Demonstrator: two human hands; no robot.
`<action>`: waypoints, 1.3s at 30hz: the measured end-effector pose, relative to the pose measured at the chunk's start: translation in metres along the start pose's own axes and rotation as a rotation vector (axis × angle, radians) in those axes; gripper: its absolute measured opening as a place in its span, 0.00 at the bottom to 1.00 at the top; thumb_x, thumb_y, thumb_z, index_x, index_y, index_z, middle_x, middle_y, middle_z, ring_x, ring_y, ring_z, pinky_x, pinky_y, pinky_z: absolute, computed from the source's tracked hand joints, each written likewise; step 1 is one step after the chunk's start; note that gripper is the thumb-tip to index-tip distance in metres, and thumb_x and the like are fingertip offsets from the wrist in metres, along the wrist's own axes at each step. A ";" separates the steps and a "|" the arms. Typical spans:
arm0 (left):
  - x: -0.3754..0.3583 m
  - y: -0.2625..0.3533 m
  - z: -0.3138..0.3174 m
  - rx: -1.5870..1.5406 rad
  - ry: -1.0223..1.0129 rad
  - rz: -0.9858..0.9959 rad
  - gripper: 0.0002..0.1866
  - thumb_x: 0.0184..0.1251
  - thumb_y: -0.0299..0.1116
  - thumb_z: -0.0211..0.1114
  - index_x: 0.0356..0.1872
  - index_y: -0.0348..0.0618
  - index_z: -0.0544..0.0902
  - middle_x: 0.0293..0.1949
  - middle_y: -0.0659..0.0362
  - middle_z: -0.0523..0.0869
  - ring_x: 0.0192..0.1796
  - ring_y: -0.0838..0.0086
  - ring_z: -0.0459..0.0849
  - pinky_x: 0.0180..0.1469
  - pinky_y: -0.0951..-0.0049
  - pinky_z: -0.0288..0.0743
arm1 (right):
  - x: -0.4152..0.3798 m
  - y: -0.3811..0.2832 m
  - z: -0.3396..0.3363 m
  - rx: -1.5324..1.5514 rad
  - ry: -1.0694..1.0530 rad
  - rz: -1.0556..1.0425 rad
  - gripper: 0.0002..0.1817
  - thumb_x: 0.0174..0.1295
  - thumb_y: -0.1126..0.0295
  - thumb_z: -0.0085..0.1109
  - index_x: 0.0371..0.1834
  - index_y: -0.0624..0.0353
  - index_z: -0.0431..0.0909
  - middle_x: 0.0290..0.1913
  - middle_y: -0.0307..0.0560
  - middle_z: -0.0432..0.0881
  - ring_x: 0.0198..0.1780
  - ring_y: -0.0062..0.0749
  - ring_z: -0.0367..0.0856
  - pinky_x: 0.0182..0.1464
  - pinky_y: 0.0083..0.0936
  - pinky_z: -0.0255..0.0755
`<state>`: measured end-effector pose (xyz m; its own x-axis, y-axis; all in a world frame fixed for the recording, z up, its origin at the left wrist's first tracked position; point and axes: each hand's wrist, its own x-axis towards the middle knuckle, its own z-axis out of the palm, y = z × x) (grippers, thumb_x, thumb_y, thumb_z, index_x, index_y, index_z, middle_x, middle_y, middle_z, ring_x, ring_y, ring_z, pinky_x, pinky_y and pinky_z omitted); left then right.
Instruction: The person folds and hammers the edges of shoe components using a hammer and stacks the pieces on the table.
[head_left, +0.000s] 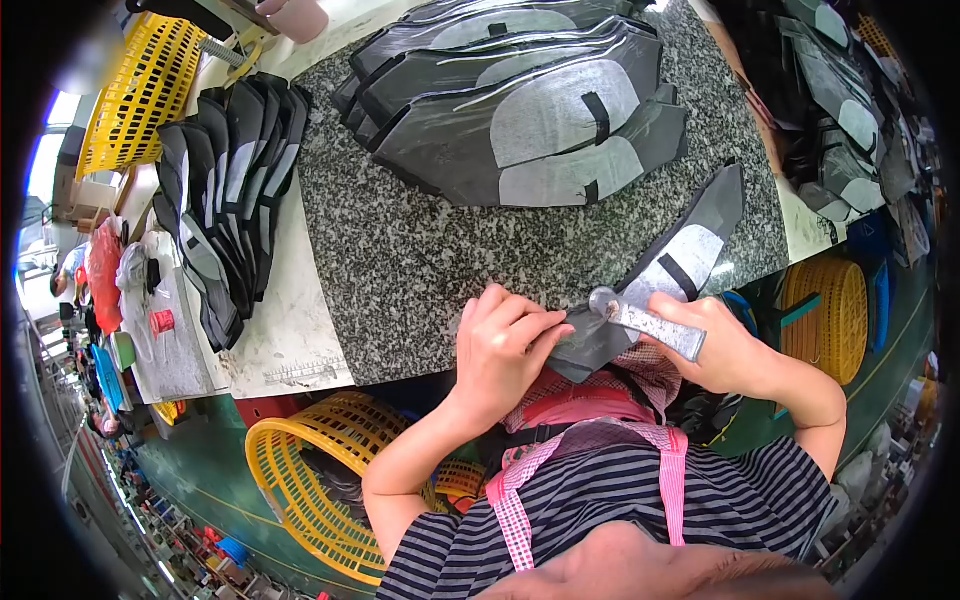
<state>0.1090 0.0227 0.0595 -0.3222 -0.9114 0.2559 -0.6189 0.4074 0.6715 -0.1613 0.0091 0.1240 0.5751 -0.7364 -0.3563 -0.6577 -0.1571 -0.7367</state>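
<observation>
A dark grey cut piece [642, 262] with a light grey patch and a black strip lies slanted at the front edge of the speckled stone slab [420, 245]. My left hand [508, 345] is at its lower left end, thumb and fingers pinched together; what they grip, if anything, is too small to tell. My right hand [700, 345] is closed around a metal hammer [650, 322], whose rounded head is over the piece, close to my left fingertips. Behind them, a pile of similar grey pieces [520, 110] rests on the slab.
More dark pieces [235, 190] are stacked on the left, beside a yellow basket [145, 90]. Another stack [835, 120] stands at the right. Below the table edge are a yellow basket [300, 470] at left and one [838, 315] at right.
</observation>
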 end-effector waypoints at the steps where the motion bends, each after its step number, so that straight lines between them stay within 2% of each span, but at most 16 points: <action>1: -0.002 0.000 0.003 -0.021 0.021 0.009 0.09 0.50 0.30 0.83 0.32 0.46 0.91 0.31 0.64 0.88 0.35 0.68 0.80 0.40 0.65 0.72 | 0.000 -0.002 -0.001 0.038 0.066 -0.015 0.14 0.66 0.72 0.64 0.48 0.62 0.69 0.31 0.63 0.84 0.36 0.67 0.84 0.33 0.50 0.76; 3: -0.004 0.002 0.004 -0.016 0.035 -0.005 0.09 0.50 0.30 0.83 0.32 0.46 0.91 0.31 0.65 0.88 0.35 0.68 0.80 0.39 0.65 0.71 | 0.000 -0.005 -0.004 0.130 0.198 -0.087 0.15 0.62 0.75 0.64 0.49 0.62 0.70 0.32 0.63 0.83 0.37 0.66 0.84 0.34 0.48 0.77; 6: -0.006 0.004 0.005 -0.012 0.043 -0.006 0.09 0.51 0.28 0.82 0.32 0.45 0.91 0.31 0.65 0.87 0.36 0.68 0.80 0.38 0.65 0.70 | -0.004 0.000 0.002 0.137 0.109 -0.122 0.17 0.60 0.76 0.65 0.49 0.63 0.70 0.33 0.62 0.83 0.37 0.66 0.84 0.34 0.46 0.77; 7: -0.006 0.004 0.005 -0.015 0.037 0.015 0.08 0.51 0.28 0.81 0.33 0.45 0.90 0.31 0.65 0.87 0.36 0.68 0.80 0.38 0.65 0.69 | 0.000 -0.003 0.002 0.051 0.007 -0.087 0.18 0.59 0.76 0.66 0.49 0.62 0.69 0.32 0.61 0.83 0.37 0.66 0.84 0.34 0.46 0.77; 11: -0.011 0.008 0.006 0.124 0.007 0.126 0.10 0.52 0.28 0.73 0.37 0.43 0.89 0.33 0.63 0.83 0.39 0.68 0.79 0.38 0.66 0.69 | 0.009 -0.001 0.001 0.067 0.109 -0.101 0.20 0.57 0.77 0.66 0.50 0.62 0.68 0.32 0.61 0.83 0.37 0.64 0.85 0.35 0.48 0.78; 14: -0.012 0.013 0.004 0.217 -0.019 0.167 0.13 0.52 0.28 0.72 0.41 0.42 0.90 0.36 0.62 0.84 0.38 0.66 0.79 0.38 0.65 0.70 | 0.006 -0.001 0.003 0.031 0.011 -0.118 0.19 0.59 0.75 0.66 0.50 0.62 0.68 0.32 0.60 0.83 0.37 0.64 0.85 0.35 0.48 0.78; 15: -0.012 0.015 0.003 0.257 -0.043 0.197 0.16 0.52 0.29 0.68 0.43 0.39 0.89 0.38 0.60 0.84 0.39 0.66 0.79 0.38 0.66 0.71 | 0.008 -0.001 0.004 -0.071 -0.085 -0.092 0.18 0.61 0.73 0.67 0.49 0.62 0.68 0.32 0.61 0.83 0.38 0.64 0.85 0.34 0.47 0.78; 19: -0.014 0.018 0.007 0.367 -0.066 0.266 0.17 0.52 0.30 0.68 0.45 0.36 0.87 0.37 0.59 0.82 0.39 0.66 0.80 0.37 0.67 0.70 | 0.015 -0.007 0.001 0.092 0.031 -0.122 0.17 0.59 0.75 0.66 0.47 0.62 0.67 0.31 0.62 0.83 0.37 0.64 0.85 0.34 0.50 0.77; 23: -0.019 0.019 0.008 0.432 -0.100 0.288 0.16 0.53 0.29 0.67 0.45 0.36 0.87 0.38 0.58 0.83 0.41 0.66 0.82 0.38 0.68 0.72 | 0.018 -0.009 0.005 -0.099 -0.105 -0.054 0.12 0.65 0.73 0.61 0.45 0.63 0.68 0.29 0.63 0.83 0.36 0.66 0.85 0.35 0.52 0.77; 25: -0.016 0.022 0.011 0.315 0.043 0.370 0.11 0.57 0.28 0.69 0.39 0.32 0.87 0.37 0.57 0.84 0.42 0.68 0.83 0.41 0.70 0.75 | 0.020 -0.008 0.005 -0.084 -0.080 -0.072 0.11 0.66 0.73 0.61 0.44 0.62 0.68 0.28 0.63 0.82 0.36 0.66 0.85 0.35 0.52 0.76; 26: -0.028 0.025 0.023 0.229 0.016 0.389 0.17 0.57 0.28 0.67 0.47 0.30 0.87 0.44 0.53 0.86 0.50 0.64 0.85 0.52 0.68 0.81 | 0.021 -0.008 0.004 -0.067 -0.061 -0.087 0.11 0.67 0.72 0.60 0.44 0.62 0.68 0.27 0.63 0.82 0.35 0.66 0.84 0.34 0.53 0.76; 27: -0.031 0.030 0.030 0.224 -0.034 0.399 0.20 0.58 0.29 0.66 0.51 0.29 0.86 0.48 0.51 0.86 0.54 0.62 0.85 0.57 0.67 0.80 | 0.022 -0.013 0.000 -0.003 -0.053 -0.026 0.11 0.67 0.72 0.60 0.45 0.63 0.68 0.28 0.64 0.82 0.35 0.66 0.84 0.34 0.54 0.76; 29: -0.038 0.036 0.046 0.332 -0.096 0.408 0.25 0.61 0.31 0.63 0.59 0.28 0.83 0.57 0.46 0.84 0.63 0.57 0.82 0.66 0.64 0.78 | 0.020 -0.013 -0.002 -0.024 -0.010 -0.078 0.11 0.67 0.72 0.60 0.45 0.63 0.68 0.29 0.64 0.82 0.35 0.67 0.84 0.34 0.54 0.76; 32: -0.047 0.037 0.059 0.354 -0.053 0.375 0.24 0.61 0.33 0.62 0.56 0.30 0.84 0.55 0.49 0.85 0.59 0.59 0.83 0.67 0.63 0.78 | 0.017 -0.014 0.003 -0.025 0.056 -0.152 0.11 0.68 0.71 0.60 0.47 0.63 0.69 0.30 0.63 0.83 0.35 0.67 0.84 0.34 0.54 0.76; 34: -0.047 0.034 0.059 0.410 -0.077 0.396 0.22 0.62 0.34 0.62 0.55 0.32 0.85 0.51 0.51 0.85 0.55 0.61 0.84 0.68 0.62 0.78 | 0.022 -0.011 0.011 -0.108 -0.096 -0.133 0.12 0.68 0.71 0.60 0.47 0.62 0.69 0.30 0.61 0.83 0.35 0.66 0.84 0.34 0.52 0.76; 39: -0.038 0.023 0.057 0.414 0.013 0.465 0.20 0.61 0.34 0.62 0.52 0.33 0.86 0.49 0.53 0.84 0.52 0.63 0.84 0.64 0.62 0.79 | 0.021 -0.011 0.007 0.021 0.061 -0.191 0.16 0.60 0.75 0.65 0.46 0.63 0.69 0.27 0.61 0.79 0.35 0.67 0.83 0.33 0.48 0.75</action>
<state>0.0662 0.0702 0.0261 -0.6178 -0.6331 0.4664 -0.6434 0.7479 0.1630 -0.1387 -0.0003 0.1211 0.6577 -0.7330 -0.1735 -0.5282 -0.2846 -0.8000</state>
